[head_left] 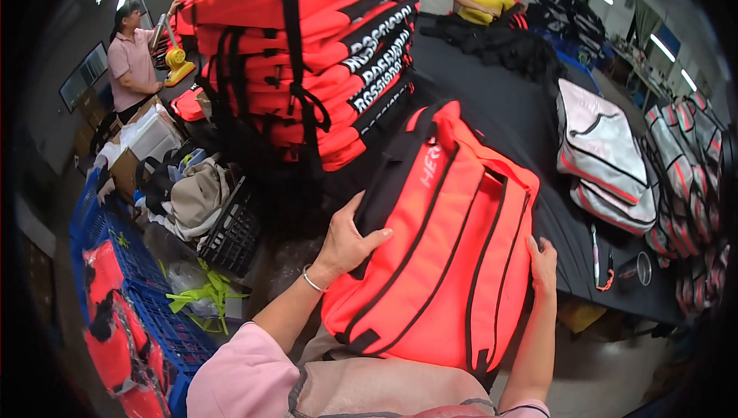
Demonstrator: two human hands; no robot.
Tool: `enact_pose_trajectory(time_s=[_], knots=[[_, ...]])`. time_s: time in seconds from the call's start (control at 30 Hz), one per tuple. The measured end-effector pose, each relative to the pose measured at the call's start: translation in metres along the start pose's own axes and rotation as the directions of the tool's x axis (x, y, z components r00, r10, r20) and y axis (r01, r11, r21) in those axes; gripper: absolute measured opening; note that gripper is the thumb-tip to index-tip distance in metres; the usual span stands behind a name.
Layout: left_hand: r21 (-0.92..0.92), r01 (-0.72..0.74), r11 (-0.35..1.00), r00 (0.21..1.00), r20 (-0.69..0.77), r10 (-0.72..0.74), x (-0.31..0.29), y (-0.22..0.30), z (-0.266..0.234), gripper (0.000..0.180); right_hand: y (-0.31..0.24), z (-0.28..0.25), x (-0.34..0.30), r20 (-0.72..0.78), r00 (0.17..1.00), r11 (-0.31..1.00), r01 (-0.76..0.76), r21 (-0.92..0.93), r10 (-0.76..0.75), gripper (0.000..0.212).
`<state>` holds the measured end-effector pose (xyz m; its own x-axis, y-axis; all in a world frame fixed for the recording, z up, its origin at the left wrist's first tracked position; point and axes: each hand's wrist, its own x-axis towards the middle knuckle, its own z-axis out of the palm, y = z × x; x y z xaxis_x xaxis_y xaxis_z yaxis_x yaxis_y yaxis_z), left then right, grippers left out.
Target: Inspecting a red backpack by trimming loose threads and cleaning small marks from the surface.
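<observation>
A bright red-orange backpack (438,264) with black piping and black side panels leans against my front at the table's near edge. Its two zipped or piped front bands run lengthwise, and pale lettering shows near the top. My left hand (347,240) grips its left side, thumb over the face and the other fingers partly hidden against the black panel. On the opposite edge my right hand (543,263) holds the backpack's side, with some fingers hidden behind it. A bracelet circles my left wrist.
A tall stack of red and black bags (261,57) stands ahead left. Grey bags (603,141), a toothbrush-like tool (595,253) and a metal cup (636,270) sit right on the black-covered table (484,87). Left is a blue crate (146,295). Two co-workers (131,64) stand farther off.
</observation>
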<state>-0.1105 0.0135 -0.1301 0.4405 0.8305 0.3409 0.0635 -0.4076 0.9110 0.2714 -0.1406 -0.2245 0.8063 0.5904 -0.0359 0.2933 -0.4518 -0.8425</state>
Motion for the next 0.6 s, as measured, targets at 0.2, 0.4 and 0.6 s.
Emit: enact_pose_trajectory(time_s=[0.2, 0.4, 0.6], knots=[[-0.026, -0.330, 0.944, 0.943, -0.051, 0.329, 0.000, 0.052, -0.036, 0.058, -0.073, -0.081, -0.038, -0.015, 0.984, 0.721, 0.142, 0.678, -0.179, 0.048], [0.066, -0.518, 0.853, 0.781, -0.369, 0.503, 0.096, 0.067, -0.029, 0.039, -0.174, -0.137, -0.048, -0.584, 0.752, 0.407, 0.657, 0.634, -0.305, 0.047], [0.041, -0.337, 0.941, 0.845, -0.427, 0.321, 0.130, 0.092, -0.026, 0.058, -0.203, -0.175, 0.001, -0.492, 0.607, 0.782, 0.470, -0.410, -0.624, 0.040]])
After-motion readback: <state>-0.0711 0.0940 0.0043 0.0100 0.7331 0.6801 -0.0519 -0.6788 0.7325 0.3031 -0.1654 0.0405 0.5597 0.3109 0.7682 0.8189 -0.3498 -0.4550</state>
